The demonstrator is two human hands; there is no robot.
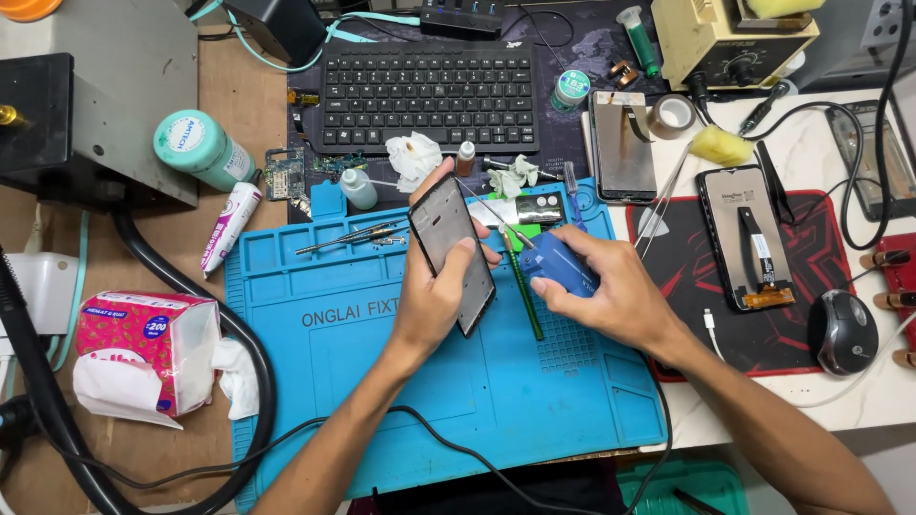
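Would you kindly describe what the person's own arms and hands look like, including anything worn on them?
Both forearms are bare to the frame edge, with no sleeves showing. The left hand and right hand wear no gloves, and no rings, watch or wristband are visible. Fingernails are short and plain.

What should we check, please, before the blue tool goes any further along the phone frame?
1. Frame grip: left hand wraps the phone frame, tilted above the mat: ok.
2. Tool grip: right hand closed on the blue tool: ok.
3. Tool tip touching the frame: cannot tell.
4. Space under the hands: green stick lies there: not ok.
5. Cable crosses the mat near the forearms: not ok.
6. Tweezers within reach on the mat: ok.
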